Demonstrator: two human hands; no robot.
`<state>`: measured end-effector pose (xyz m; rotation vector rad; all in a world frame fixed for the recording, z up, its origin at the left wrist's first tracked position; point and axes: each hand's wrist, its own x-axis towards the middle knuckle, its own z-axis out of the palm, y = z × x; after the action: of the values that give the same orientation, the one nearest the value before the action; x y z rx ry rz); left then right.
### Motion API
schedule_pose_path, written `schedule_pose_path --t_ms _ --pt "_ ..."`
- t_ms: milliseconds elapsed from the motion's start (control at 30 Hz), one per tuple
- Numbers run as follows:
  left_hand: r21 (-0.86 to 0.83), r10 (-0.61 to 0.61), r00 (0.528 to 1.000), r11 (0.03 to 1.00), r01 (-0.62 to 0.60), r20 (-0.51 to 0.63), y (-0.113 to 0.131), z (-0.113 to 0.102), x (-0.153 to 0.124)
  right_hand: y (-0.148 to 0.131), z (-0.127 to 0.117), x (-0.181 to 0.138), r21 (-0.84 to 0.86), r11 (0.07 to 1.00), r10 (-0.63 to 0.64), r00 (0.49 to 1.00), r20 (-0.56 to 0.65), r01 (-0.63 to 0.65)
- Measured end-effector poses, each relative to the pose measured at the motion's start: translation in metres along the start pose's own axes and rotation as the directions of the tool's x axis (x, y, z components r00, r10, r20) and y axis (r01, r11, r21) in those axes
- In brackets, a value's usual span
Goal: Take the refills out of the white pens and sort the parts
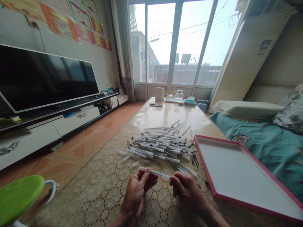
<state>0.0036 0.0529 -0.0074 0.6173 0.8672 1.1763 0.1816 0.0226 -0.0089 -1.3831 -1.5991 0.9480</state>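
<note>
Between my two hands a slim whitish pen [159, 173] lies almost level above the table's near part. My left hand [141, 186] pinches it near its left end, thumb on top. The fingers of my right hand [186, 188] are closed at its right end, and whatever small part they cover is hidden. Just beyond my hands spreads a heap of white pens [156, 143], many with black ends. Loose pen caps [135, 164] lie at the heap's near left side. Thin black refills [195, 158] rest at its right edge.
A shallow white tray with a pink rim [205, 164] stands at the right of the patterned table [99, 186]. A kettle [159, 94] and a glass jug [178, 95] stand at the far end. A green stool [21, 197] is at lower left, a couch [255, 132] at right.
</note>
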Motion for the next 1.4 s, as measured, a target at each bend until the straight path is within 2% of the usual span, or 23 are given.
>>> schedule_pose_path --t_ms 200,300,433,600,800,1000,1200,1300,1400 --pt "-0.011 0.008 1.0 1.0 -0.009 -0.023 -0.0007 0.0004 0.001 -0.0005 0.0007 0.0012 0.137 0.99 0.036 0.999 -0.034 -0.031" --pt "-0.004 0.012 1.0 1.0 -0.012 -0.026 -0.0006 0.0012 0.0012 0.0012 0.0008 0.003 0.044 0.999 0.029 0.999 -0.04 -0.027" --pt "0.005 0.013 1.0 1.0 -0.013 -0.022 0.0 0.0019 0.0009 0.0027 0.0009 0.0027 -0.116 0.991 -0.068 0.996 -0.065 0.06" --pt "-0.005 0.012 1.0 1.0 -0.012 -0.023 0.0016 0.0033 0.0002 0.0027 0.0009 0.0025 -0.014 1.0 0.021 0.999 -0.049 -0.021" --pt "-0.007 0.013 1.0 1.0 -0.014 -0.023 0.0 0.0007 0.0023 0.0008 -0.0021 0.0019 -0.176 0.982 -0.083 0.995 -0.06 0.072" --pt "-0.009 0.011 1.0 1.0 -0.011 -0.029 -0.001 0.0003 0.0028 0.0007 -0.0026 0.001 -0.12 0.992 -0.049 0.997 -0.063 0.041" --pt "-0.006 0.016 0.999 1.0 -0.016 -0.037 -0.0015 0.0003 0.0024 0.0044 -0.002 0.003 -0.182 0.979 -0.108 0.991 -0.08 0.092" --pt "-0.015 0.015 0.999 1.0 -0.015 -0.036 -0.0019 -0.0005 0.0027 0.003 -0.0024 0.0026 -0.13 0.99 -0.072 0.995 -0.072 0.063" --pt "-0.01 0.015 0.999 1.0 -0.016 -0.038 -0.0018 -0.0006 0.0032 0.0034 -0.0027 0.002 -0.15 0.987 -0.062 0.996 -0.06 0.053"
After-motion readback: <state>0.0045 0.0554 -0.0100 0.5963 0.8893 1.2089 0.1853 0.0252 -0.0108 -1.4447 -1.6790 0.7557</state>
